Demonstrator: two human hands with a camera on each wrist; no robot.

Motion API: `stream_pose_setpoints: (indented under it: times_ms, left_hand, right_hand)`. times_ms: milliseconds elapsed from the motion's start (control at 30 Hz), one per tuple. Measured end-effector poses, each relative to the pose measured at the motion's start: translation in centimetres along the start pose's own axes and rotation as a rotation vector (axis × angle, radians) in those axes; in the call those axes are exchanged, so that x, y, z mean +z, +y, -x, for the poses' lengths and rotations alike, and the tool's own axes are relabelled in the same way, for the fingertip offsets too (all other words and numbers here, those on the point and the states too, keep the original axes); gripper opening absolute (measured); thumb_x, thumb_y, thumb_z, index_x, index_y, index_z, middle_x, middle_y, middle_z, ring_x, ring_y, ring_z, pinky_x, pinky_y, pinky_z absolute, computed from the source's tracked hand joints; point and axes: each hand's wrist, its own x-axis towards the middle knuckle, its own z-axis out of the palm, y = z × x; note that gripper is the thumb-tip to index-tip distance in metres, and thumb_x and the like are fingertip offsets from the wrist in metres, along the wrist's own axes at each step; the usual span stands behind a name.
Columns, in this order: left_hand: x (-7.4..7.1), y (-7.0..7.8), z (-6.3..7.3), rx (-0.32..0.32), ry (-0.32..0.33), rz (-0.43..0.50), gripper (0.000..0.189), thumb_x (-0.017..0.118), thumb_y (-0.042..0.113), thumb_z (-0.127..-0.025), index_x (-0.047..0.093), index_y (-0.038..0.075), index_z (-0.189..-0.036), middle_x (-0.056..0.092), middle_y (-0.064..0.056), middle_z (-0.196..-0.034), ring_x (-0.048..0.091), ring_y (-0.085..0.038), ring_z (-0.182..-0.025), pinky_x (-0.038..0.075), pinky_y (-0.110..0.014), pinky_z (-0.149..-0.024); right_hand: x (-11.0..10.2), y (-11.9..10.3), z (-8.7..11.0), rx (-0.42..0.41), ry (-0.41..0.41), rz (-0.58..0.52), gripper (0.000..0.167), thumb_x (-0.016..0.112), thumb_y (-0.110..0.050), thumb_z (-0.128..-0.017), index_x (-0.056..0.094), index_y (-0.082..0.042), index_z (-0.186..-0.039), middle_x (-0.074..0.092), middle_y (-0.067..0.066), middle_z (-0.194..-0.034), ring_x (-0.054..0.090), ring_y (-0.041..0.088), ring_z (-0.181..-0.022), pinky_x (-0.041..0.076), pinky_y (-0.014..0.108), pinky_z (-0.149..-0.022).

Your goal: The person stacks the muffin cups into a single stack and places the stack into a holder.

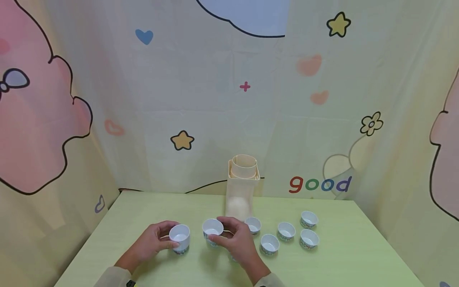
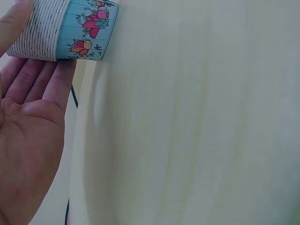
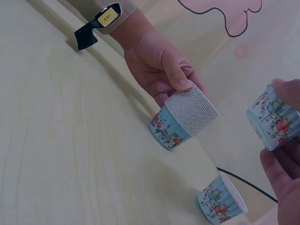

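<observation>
My left hand (image 1: pixel 154 241) grips a stack of nested paper cups (image 1: pixel 180 238), thumb on one side and fingers on the other. Many white ribbed rims show along this stack in the left wrist view, above a blue flower-printed cup wall (image 2: pixel 89 30). To the right, my right hand (image 1: pixel 234 239) holds a single paper cup (image 1: pixel 213 228) by its side, mouth up. That flowered cup (image 3: pixel 272 119) is apart from the stack (image 3: pixel 183 117) in the right wrist view. Both are held above the table.
Several paper cups, such as this one (image 1: pixel 269 244), stand upright right of my right hand on the pale table (image 1: pixel 344 255). Another is mostly hidden under that hand. A cream plastic stand with a round tube (image 1: pixel 244 171) is at the back, before a printed curtain (image 1: pixel 215 79).
</observation>
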Motion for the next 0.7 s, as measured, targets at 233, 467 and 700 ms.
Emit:
stream_pose_setpoints:
  times_ms: [233, 467, 700]
  left_hand:
    - [0.0, 0.2, 0.1, 0.015, -0.011, -0.002, 0.068, 0.087, 0.021, -0.081, 0.057, -0.002, -0.138, 0.064, -0.020, -0.136, 0.064, -0.030, -0.124, 0.058, -0.029, -0.099]
    - [0.0, 0.4, 0.2, -0.002, -0.016, -0.002, 0.068, 0.087, 0.021, -0.081, 0.057, -0.001, -0.138, 0.064, -0.019, -0.136, 0.064, -0.027, -0.123, 0.058, -0.029, -0.099]
    - [-0.1, 0.1, 0.2, 0.010, -0.021, -0.004, 0.066, 0.087, 0.021, -0.082, 0.058, -0.002, -0.137, 0.065, -0.018, -0.134, 0.066, -0.020, -0.119, 0.058, -0.027, -0.098]
  right_hand:
    - [1.4, -0.2, -0.5, 0.011, -0.020, -0.012, 0.057, 0.091, -0.012, -0.076, 0.066, 0.005, -0.125, 0.072, 0.021, -0.120, 0.071, 0.020, -0.103, 0.061, 0.022, -0.086]
    - [3.3, -0.6, -1.1, 0.007, -0.040, -0.027, 0.055, 0.090, -0.010, -0.078, 0.067, 0.004, -0.125, 0.072, 0.019, -0.120, 0.072, 0.021, -0.103, 0.061, 0.023, -0.087]
    - [4.7, -0.7, -1.7, 0.002, -0.040, -0.028, 0.052, 0.089, -0.010, -0.079, 0.068, 0.002, -0.125, 0.073, 0.018, -0.119, 0.073, 0.026, -0.105, 0.061, 0.024, -0.087]
